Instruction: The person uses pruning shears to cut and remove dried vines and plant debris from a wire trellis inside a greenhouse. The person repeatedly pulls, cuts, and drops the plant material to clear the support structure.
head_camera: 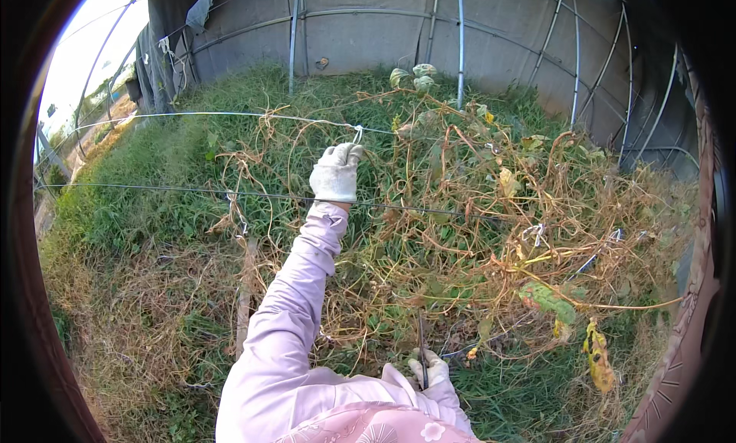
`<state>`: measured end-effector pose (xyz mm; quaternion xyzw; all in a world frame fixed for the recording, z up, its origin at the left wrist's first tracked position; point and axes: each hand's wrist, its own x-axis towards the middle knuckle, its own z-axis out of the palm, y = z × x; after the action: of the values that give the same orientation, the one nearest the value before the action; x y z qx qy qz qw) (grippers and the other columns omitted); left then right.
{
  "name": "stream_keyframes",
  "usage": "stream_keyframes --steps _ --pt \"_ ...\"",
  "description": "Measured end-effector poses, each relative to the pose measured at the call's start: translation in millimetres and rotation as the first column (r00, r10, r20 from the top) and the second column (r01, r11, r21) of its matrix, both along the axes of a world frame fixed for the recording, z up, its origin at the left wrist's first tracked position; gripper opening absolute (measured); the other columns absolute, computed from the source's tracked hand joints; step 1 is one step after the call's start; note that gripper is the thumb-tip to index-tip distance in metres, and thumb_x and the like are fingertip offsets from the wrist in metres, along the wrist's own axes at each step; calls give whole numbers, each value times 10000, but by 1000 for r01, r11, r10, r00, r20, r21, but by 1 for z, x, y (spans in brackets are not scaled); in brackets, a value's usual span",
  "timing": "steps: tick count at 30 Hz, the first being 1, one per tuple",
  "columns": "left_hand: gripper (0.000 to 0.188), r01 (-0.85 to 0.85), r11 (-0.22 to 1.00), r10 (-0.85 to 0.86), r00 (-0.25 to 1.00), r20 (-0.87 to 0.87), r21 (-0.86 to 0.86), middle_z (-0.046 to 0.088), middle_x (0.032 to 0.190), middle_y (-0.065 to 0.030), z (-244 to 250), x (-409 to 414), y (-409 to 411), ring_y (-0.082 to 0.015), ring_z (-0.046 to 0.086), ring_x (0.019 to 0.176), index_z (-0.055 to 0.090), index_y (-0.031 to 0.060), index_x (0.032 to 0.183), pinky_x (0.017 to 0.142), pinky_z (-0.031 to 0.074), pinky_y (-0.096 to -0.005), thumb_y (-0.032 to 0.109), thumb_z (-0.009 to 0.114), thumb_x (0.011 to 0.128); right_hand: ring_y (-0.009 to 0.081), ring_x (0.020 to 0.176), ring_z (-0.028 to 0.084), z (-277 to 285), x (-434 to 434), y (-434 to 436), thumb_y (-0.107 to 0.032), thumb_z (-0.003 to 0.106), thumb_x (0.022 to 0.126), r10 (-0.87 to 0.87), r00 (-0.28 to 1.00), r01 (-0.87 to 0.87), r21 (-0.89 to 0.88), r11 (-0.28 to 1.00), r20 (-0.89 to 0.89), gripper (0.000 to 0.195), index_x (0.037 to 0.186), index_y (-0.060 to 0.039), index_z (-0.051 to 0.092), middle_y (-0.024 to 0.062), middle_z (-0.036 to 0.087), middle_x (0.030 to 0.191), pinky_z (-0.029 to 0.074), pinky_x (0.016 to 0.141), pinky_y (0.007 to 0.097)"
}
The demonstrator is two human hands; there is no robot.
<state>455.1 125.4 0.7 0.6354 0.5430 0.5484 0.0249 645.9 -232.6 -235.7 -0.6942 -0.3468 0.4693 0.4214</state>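
Observation:
My left hand (338, 170), in a white knit work glove, is raised at arm's length. Its fingers are closed on the end of a white string (359, 134), which is tied around the upper line (241, 114). Behind the left wrist runs or crosses a dark lower line (172, 188); which is nearer I cannot tell. Close to my body, my right hand (432, 369), also gloved, grips a narrow dark tool (422, 339) that points away from me. Its exact kind is unclear. Dried brown vines (460, 201) hang tangled to the right of my left hand.
Tall green grass (161, 149) grows behind the lines. Metal hoop poles (461, 46) stand before a grey cover sheet (374, 40). A wooden stake (244, 305) rises left of my sleeve. Yellowed leaves (599, 356) dangle at the right, and dry weeds (144, 305) cover the left foreground.

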Motion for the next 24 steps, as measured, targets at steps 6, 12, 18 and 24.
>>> stream_keyframes --steps 6,12,18,24 --pt "528 -294 875 237 953 -188 -385 548 1149 -119 6 35 54 -295 592 1015 568 118 1082 808 507 -416 499 686 736 66 538 493 31 -12 -4 -50 685 778 -62 959 44 -71 996 -275 329 1092 -59 589 -34 550 673 438 471 243" --pt "315 -283 947 273 958 -87 -153 624 934 -136 -37 32 90 -328 628 840 551 73 993 718 501 -431 360 567 865 64 545 523 14 4 -13 -110 695 770 -58 985 50 -53 997 -163 345 1094 -69 583 -9 605 723 434 505 220" --pt "118 584 810 -344 543 766 -51 563 638 -9 -40 48 53 -62 421 414 602 72 914 385 345 -215 130 499 927 133 775 609 -26 19 -15 -79 671 797 -167 861 175 -30 984 -479 331 1106 -25 565 50 644 896 500 699 250" --pt "124 741 672 -707 635 310 13 620 742 -8 -18 84 -38 -64 541 585 613 32 978 531 442 -211 16 541 878 132 810 608 7 6 -10 -71 698 780 67 995 -66 10 998 -70 362 1116 -23 571 50 645 914 500 716 253"
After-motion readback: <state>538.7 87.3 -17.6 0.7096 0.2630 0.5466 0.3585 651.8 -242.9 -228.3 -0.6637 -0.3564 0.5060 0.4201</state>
